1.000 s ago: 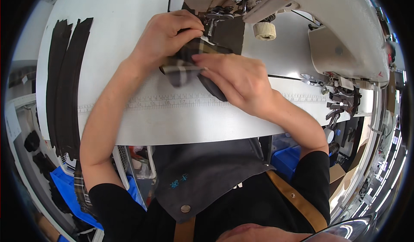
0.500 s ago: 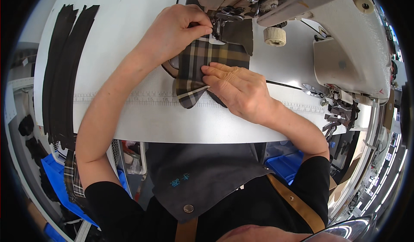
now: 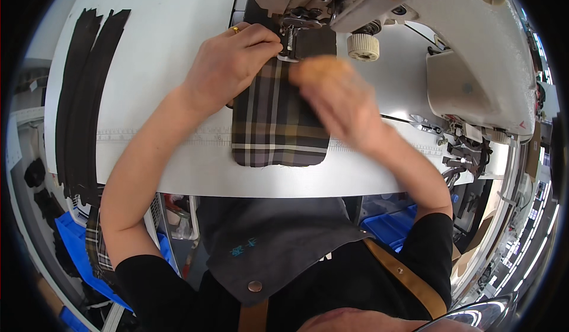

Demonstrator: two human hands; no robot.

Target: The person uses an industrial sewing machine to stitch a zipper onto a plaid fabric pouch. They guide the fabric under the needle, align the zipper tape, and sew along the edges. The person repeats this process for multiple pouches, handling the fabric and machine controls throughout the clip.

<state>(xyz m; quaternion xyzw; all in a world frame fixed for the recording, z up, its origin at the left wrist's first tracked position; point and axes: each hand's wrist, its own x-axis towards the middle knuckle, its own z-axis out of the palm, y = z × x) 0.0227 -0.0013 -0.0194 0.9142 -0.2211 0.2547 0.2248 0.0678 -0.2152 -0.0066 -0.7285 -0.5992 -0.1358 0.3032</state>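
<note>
A plaid fabric piece (image 3: 278,133) in dark, tan and white lies flat under the presser foot (image 3: 288,50) of a sewing machine (image 3: 474,42). Its rounded near end points toward me. At the fabric's far left edge, right beside the presser foot, my left hand (image 3: 231,62) is closed, thumb and fingertips pinched on the cloth; the exact grip is partly hidden. Motion smears my right hand (image 3: 341,98), which is over the fabric's right edge, close to the foot. Its fingers cannot be made out. Behind the foot shows a plain dark fabric part (image 3: 317,43).
Black zipper-like strips (image 3: 89,107) lie on the left of the white table (image 3: 172,175). A ruler scale (image 3: 207,135) runs across the tabletop. Small scissors (image 3: 425,123) rest at right near metal attachments. Blue bins (image 3: 388,222) stand below the table, plaid cloth (image 3: 98,237) at lower left.
The plaid fabric, folded up at its near end before, now lies spread flat toward me. My right hand has lifted from it and moved away toward the foot. My left hand has shifted slightly left.
</note>
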